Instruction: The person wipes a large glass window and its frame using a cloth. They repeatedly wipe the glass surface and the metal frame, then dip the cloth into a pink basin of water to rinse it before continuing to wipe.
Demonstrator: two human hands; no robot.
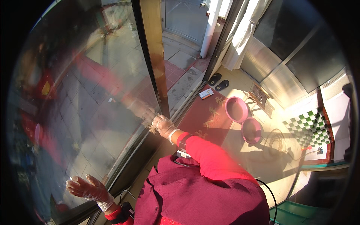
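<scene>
A large glass pane (112,76) in a dark frame fills the left side and mirrors my red sleeve and glove. My right hand (165,127), in a clear disposable glove, grips a crumpled tan cloth (153,128) at the pane's lower edge, near the brass-coloured door stile (153,45). Most of the cloth is hidden by my fingers. At the lower left, my left hand (88,191), gloved too, holds nothing and has its fingers spread before the glass. Whether its fingertips touch the pane I cannot tell.
Beyond the open doorway is a tiled step (185,84). Inside lie a red mat (205,123), black slippers (218,81) and a small box (206,93). Two pink basins (236,109) of murky water stand near a folding stool (258,95) and a coiled hose (275,143).
</scene>
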